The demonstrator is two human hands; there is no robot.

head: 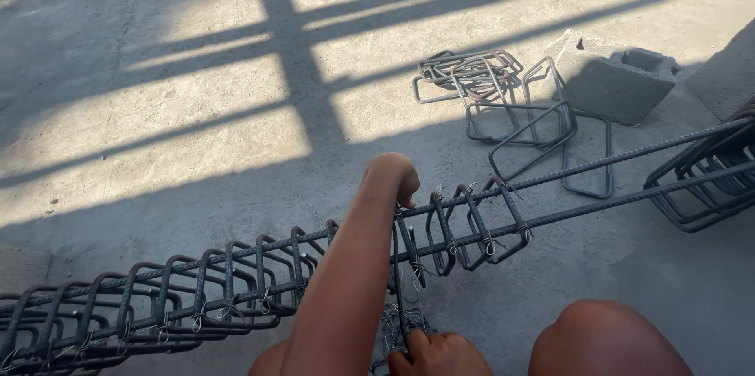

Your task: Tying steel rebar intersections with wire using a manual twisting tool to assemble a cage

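Observation:
A long rebar cage (197,289) of long bars and closely spaced stirrups runs from lower left to upper right across the concrete floor. My left hand (393,175) is closed in a fist on the upper long bar (613,160), where a dark stirrup (409,254) meets it. At the bottom edge, my right hand (436,352) grips the lower part of that stirrup, beside a bundle of thin tie wire (393,321). Wire ties show at several joints. My forearm hides part of the cage.
A pile of loose bent stirrups (503,101) lies on the floor beyond the cage. A concrete block (617,81) stands at the upper right, and more stirrups (708,179) hang on the bars at the right edge. My knee (605,340) is at the bottom right.

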